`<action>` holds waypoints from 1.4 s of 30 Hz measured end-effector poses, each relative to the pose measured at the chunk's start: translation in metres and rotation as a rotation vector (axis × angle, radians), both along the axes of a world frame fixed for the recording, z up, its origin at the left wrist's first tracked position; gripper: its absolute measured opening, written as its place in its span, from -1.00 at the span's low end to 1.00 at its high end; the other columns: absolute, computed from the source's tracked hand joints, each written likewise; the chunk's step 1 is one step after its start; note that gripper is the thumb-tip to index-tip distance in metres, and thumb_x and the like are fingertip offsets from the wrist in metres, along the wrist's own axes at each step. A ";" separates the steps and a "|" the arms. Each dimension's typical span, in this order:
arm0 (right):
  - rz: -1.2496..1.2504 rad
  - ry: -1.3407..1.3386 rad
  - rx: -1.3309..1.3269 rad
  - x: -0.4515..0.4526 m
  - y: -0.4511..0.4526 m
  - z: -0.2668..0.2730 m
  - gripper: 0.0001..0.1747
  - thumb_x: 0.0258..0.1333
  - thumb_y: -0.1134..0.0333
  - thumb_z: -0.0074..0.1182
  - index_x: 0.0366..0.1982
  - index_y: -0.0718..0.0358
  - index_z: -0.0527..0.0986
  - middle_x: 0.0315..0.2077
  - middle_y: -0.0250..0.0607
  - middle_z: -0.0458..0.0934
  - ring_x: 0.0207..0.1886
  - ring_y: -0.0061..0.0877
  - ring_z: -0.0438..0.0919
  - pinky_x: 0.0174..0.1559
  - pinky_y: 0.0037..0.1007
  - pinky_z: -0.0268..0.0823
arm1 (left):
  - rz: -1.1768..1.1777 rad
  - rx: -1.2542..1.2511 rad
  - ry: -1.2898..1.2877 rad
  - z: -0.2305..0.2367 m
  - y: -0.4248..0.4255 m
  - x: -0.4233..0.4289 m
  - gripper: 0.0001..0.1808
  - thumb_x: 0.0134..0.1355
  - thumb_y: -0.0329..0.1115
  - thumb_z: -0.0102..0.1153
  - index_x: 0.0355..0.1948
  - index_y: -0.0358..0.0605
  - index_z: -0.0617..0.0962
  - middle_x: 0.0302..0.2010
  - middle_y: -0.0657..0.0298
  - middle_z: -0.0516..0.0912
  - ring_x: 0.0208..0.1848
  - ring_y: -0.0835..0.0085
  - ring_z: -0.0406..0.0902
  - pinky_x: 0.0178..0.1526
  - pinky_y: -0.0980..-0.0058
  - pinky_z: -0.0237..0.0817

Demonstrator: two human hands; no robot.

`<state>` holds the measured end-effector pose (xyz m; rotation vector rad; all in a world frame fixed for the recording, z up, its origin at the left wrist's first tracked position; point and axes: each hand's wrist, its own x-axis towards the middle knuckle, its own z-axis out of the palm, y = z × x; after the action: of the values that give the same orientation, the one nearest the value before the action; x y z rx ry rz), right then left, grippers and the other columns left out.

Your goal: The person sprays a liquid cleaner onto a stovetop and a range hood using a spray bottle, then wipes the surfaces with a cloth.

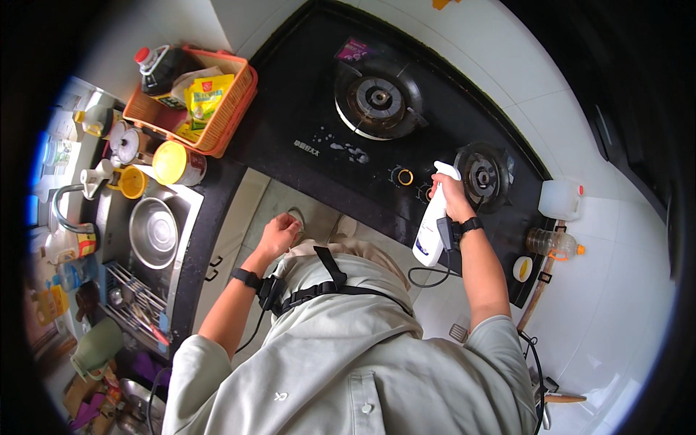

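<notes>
My right hand (451, 193) is closed around the neck of a white spray bottle (430, 234), held over the front edge of the black gas cooktop (304, 109), near its knobs. The small burner (483, 172) lies just beyond that hand. Further left is the large burner (379, 98), with white foamy wet spots (350, 152) in front of it. My left hand (281, 234) hangs before my body, fingers curled; whether anything is inside them cannot be told. It touches neither the cooktop nor the sink counter.
An orange basket (239, 103) with a dark bottle and yellow packets stands at the back left. Left are a steel basin (154, 232) in the sink, a yellow-lidded tub (176, 163) and several bottles. A white jug (560, 199) and an oil bottle (552, 242) stand at the right.
</notes>
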<state>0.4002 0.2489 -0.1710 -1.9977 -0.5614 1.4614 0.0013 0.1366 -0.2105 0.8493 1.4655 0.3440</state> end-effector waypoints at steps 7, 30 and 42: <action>0.015 -0.005 0.091 -0.012 0.000 0.016 -0.81 -0.07 0.39 0.13 -0.35 0.30 0.47 -0.62 -0.29 0.48 -0.63 -0.53 0.44 -0.52 -0.47 0.35 | 0.026 -0.009 0.001 0.002 -0.004 -0.001 -0.79 0.28 -0.23 -0.02 -0.32 -0.18 0.45 -0.55 0.33 0.50 -0.60 0.61 0.39 -0.60 0.58 0.24; 0.456 0.237 0.379 -0.014 -0.025 0.074 -0.78 -0.05 0.39 0.12 -0.31 0.34 0.53 -0.45 -0.23 0.59 -0.59 -0.64 0.49 -0.49 -0.57 0.32 | -0.330 0.516 -0.206 0.075 0.079 0.074 -0.82 0.26 -0.33 0.06 -0.23 -0.22 0.56 -0.48 0.32 0.57 -0.49 0.63 0.48 -0.44 0.60 0.36; 0.846 0.281 0.472 -0.070 -0.035 0.161 -0.72 -0.18 0.43 0.18 -0.32 0.39 0.56 -0.46 -0.23 0.61 -0.48 -0.62 0.54 -0.41 -0.58 0.38 | -0.316 0.272 -0.716 0.183 0.112 0.113 -0.80 0.25 -0.35 0.14 -0.28 -0.32 0.61 -0.41 0.23 0.64 -0.37 0.59 0.58 -0.26 0.63 0.46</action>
<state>0.3301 0.2136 -0.0103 -1.1825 -1.5741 1.7968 0.1141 0.2485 -0.0275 1.0202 0.6172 0.5468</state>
